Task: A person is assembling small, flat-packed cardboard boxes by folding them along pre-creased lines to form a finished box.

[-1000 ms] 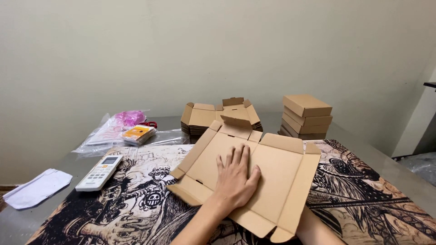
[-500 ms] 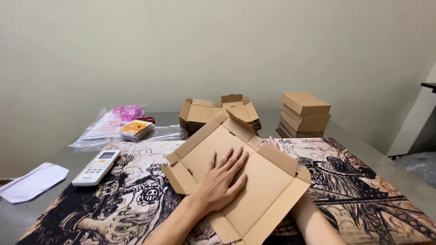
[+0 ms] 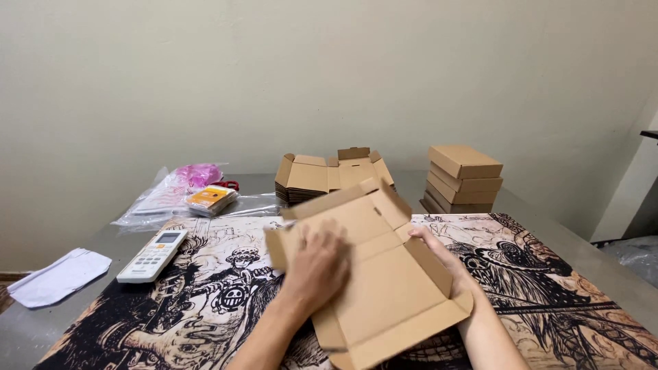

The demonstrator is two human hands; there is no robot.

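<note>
A flat-cut cardboard box (image 3: 384,274), partly folded, is held between the two hands above the printed mat (image 3: 171,308) on the desk (image 3: 603,267). The left hand (image 3: 317,264) is spread flat on the box's left panel; the right hand (image 3: 439,257) is cupped against the raised right wall, its fingertips hidden behind the cardboard. The board is judged light, stiff along its panels and easily creased at the scores, so it is best taken by the flap edges. Beyond the left hand lies a remote control (image 3: 152,255); farther off stand unfolded blanks (image 3: 332,175) and a stack of finished boxes (image 3: 462,179).

Grey table (image 3: 603,264); printed mat (image 3: 205,301); remote (image 3: 152,255); boxes (image 3: 465,179).
</note>
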